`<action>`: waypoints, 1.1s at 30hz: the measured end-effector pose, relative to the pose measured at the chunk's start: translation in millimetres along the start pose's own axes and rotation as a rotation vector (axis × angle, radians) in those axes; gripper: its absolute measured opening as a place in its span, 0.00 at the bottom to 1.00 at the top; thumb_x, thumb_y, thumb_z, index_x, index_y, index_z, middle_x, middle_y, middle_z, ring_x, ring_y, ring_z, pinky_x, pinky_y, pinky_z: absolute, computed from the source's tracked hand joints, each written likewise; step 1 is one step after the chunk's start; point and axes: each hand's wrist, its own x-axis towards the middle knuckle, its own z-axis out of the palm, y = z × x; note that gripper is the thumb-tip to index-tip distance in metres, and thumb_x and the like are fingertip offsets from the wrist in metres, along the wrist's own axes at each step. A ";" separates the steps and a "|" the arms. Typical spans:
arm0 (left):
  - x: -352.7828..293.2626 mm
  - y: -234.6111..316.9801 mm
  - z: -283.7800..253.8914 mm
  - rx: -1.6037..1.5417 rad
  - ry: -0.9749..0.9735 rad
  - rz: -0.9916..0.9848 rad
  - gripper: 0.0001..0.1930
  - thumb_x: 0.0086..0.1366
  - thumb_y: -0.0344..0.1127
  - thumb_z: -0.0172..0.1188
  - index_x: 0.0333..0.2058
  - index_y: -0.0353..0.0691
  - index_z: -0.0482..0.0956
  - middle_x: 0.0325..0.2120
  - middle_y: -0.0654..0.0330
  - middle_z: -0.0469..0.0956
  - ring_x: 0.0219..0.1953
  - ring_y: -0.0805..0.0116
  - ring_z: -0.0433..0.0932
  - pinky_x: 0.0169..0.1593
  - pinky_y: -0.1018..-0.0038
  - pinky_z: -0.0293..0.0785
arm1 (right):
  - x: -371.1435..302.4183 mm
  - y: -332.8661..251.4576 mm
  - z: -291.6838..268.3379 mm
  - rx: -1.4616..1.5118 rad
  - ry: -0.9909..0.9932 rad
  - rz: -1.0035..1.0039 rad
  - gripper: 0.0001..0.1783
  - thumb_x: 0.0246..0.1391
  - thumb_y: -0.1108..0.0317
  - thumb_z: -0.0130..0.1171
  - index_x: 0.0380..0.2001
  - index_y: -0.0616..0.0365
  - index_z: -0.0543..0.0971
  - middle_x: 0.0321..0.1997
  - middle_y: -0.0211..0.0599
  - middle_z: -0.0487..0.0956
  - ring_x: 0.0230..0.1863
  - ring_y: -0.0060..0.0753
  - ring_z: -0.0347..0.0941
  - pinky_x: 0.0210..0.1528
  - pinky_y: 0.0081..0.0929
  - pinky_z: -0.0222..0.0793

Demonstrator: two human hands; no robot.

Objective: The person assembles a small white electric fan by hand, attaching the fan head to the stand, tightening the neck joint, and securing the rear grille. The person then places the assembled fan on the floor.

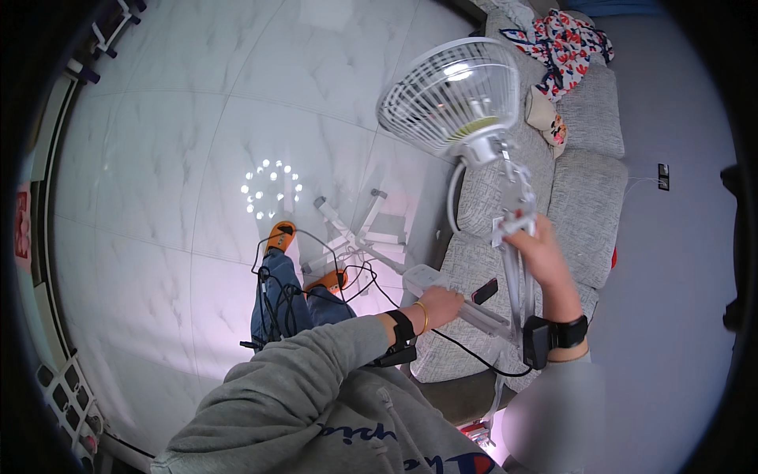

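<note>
A white floor-standing lamp with a wire-caged head (454, 103) and a jointed arm leans across the middle right. My right hand (537, 249) is closed around its upper arm bars near a joint, below the caged head. Lower down, my left hand (442, 306) wraps round the pole of the stand, just beside a white control box (425, 276). The legged base (355, 237) rests on the floor beyond my feet. A dark phone (485, 291) lies on the sofa close to my left hand.
A grey sofa (588, 189) runs along the right, with a patterned cloth (560, 47) and a cream cushion-like item (545, 118) on it. Black cables (276, 300) hang over my legs and past my orange shoes (280, 237). White racks (71, 403) stand at the left edge.
</note>
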 end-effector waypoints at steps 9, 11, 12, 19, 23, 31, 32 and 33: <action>1.9 -4.8 5.7 0.056 -0.042 0.060 0.16 0.46 0.39 0.59 0.32 0.36 0.71 0.29 0.55 0.73 0.33 0.59 0.74 0.33 0.67 0.70 | -82.2 -18.2 -26.6 0.098 0.286 -0.221 0.10 0.42 0.67 0.59 0.25 0.60 0.71 0.22 0.27 0.71 0.25 0.17 0.65 0.25 0.18 0.59; -0.6 -5.5 1.8 0.068 -0.042 0.072 0.16 0.47 0.40 0.59 0.32 0.36 0.71 0.29 0.55 0.74 0.33 0.59 0.74 0.33 0.67 0.70 | -104.2 -16.2 -24.8 0.110 0.437 -0.224 0.13 0.41 0.64 0.59 0.26 0.60 0.69 0.23 0.31 0.68 0.26 0.22 0.63 0.27 0.20 0.56; -2.4 -4.3 0.1 0.084 -0.049 0.074 0.15 0.47 0.40 0.59 0.32 0.36 0.71 0.29 0.55 0.74 0.32 0.58 0.74 0.33 0.66 0.70 | -113.8 -13.8 -25.4 0.149 0.507 -0.263 0.13 0.41 0.63 0.59 0.26 0.59 0.69 0.23 0.31 0.68 0.26 0.22 0.63 0.27 0.20 0.56; -5.9 4.2 1.6 0.087 -0.037 0.059 0.17 0.49 0.40 0.56 0.37 0.39 0.70 0.29 0.53 0.74 0.32 0.58 0.75 0.34 0.63 0.69 | -151.4 12.6 -26.3 0.411 0.789 -0.510 0.17 0.43 0.62 0.59 0.32 0.62 0.68 0.25 0.32 0.68 0.24 0.27 0.65 0.27 0.26 0.61; -5.4 -3.2 -41.1 -0.026 -0.087 0.023 0.21 0.50 0.40 0.56 0.42 0.36 0.65 0.34 0.50 0.73 0.36 0.52 0.73 0.39 0.63 0.69 | -145.3 23.1 -17.9 0.419 0.803 -0.543 0.16 0.43 0.63 0.60 0.30 0.64 0.70 0.23 0.34 0.70 0.23 0.26 0.65 0.26 0.25 0.60; 25.7 -3.3 -291.8 -1.428 0.407 0.305 0.29 0.64 0.55 0.31 0.53 0.38 0.61 0.46 0.56 0.69 0.47 0.66 0.68 0.51 0.73 0.64 | -140.3 41.3 -10.2 0.405 0.722 -0.618 0.13 0.51 0.65 0.51 0.33 0.66 0.73 0.34 0.39 0.73 0.35 0.27 0.68 0.38 0.23 0.63; 29.2 7.5 -307.5 -1.455 0.263 0.300 0.30 0.63 0.57 0.30 0.53 0.38 0.60 0.47 0.56 0.68 0.47 0.66 0.68 0.51 0.72 0.64 | -139.5 42.9 -9.4 0.310 0.756 -0.579 0.14 0.53 0.65 0.48 0.36 0.66 0.73 0.36 0.39 0.73 0.38 0.28 0.67 0.40 0.24 0.62; 30.1 16.6 -319.0 -1.490 0.085 0.380 0.31 0.63 0.58 0.29 0.54 0.39 0.60 0.47 0.56 0.68 0.47 0.66 0.69 0.51 0.71 0.64 | -138.1 44.5 -6.4 0.241 0.780 -0.571 0.14 0.54 0.66 0.47 0.36 0.66 0.73 0.36 0.39 0.73 0.39 0.28 0.67 0.41 0.24 0.62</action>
